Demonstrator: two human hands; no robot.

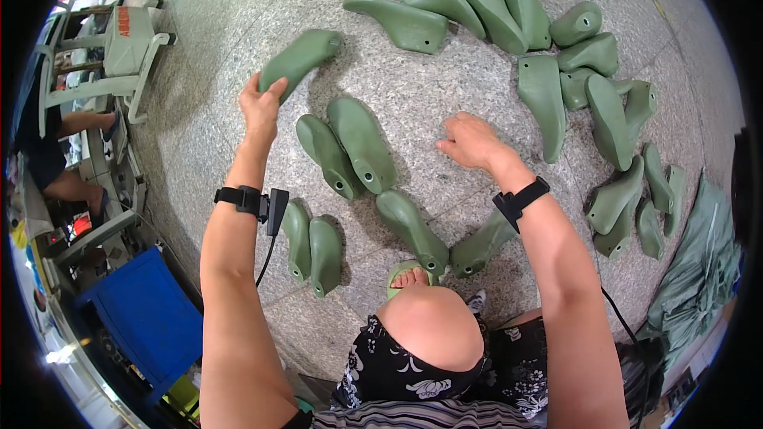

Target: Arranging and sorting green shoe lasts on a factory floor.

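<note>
My left hand (261, 107) is closed around one end of a green shoe last (300, 62), out to the far left over the floor. Two more shoe lasts lie side by side as a pair (362, 143) between my hands. My right hand (470, 141) hovers over bare stone floor with nothing visible in it, thumb apart from loosely bent fingers. The nearest thing to its right is a long last (542, 103). Close to my feet, another last (413, 234) nearly touches a last (483, 246) partly hidden by my right forearm.
A small pair of lasts (324, 254) sits at the near left. Many loose lasts (493, 12) spread across the far side and right. Green sacking (691, 262) lies at the right edge. At left are a blue panel (147, 318), a metal-framed rack (119, 56) and another person's legs (79, 123).
</note>
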